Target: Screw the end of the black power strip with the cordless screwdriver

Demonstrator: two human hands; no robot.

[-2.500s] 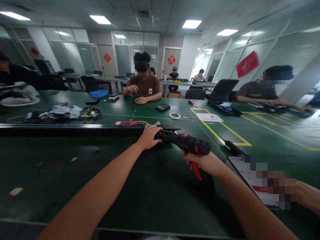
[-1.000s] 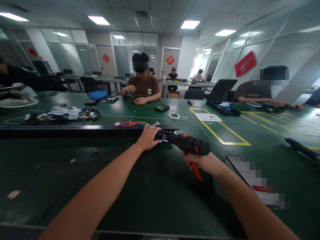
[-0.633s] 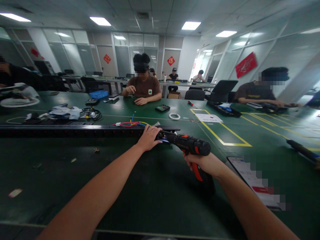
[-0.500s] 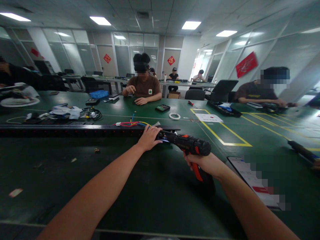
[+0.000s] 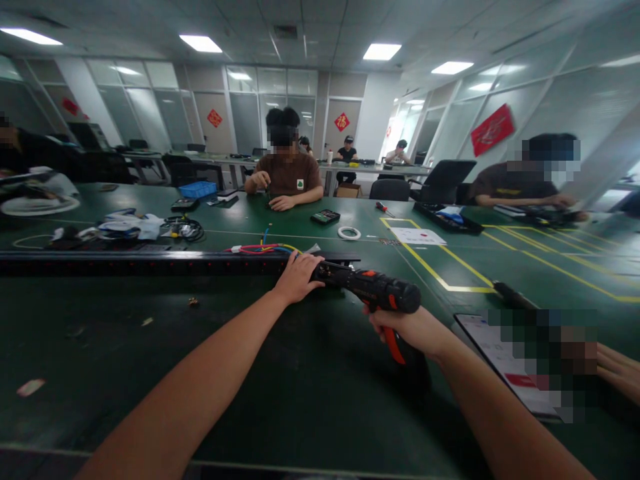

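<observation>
A long black rail-like strip (image 5: 150, 263) lies across the green table, running out of view on the left. Near its right end, my left hand (image 5: 296, 280) is closed over it, fingers wrapped on the top and thumb toward the drill. My right hand (image 5: 405, 328) grips the handle of a black and orange cordless drill (image 5: 383, 291). The drill points left, its front end at the strip's end beside my left thumb; the exact contact is hard to make out. Red, yellow and blue wires (image 5: 263, 248) rest behind the strip, close to my left fingers.
A phone-like panel (image 5: 493, 353) lies right of my right forearm, partly blurred out. Another person's hand (image 5: 617, 373) reaches in there with a dark tool (image 5: 515, 295). Small brass pieces (image 5: 193, 302) sit in front of the strip; a white tape roll (image 5: 349, 233) lies beyond it.
The other person's hand and dark tool have come further in from the right, over the phone-like panel. My hands and the drill have hardly moved.
</observation>
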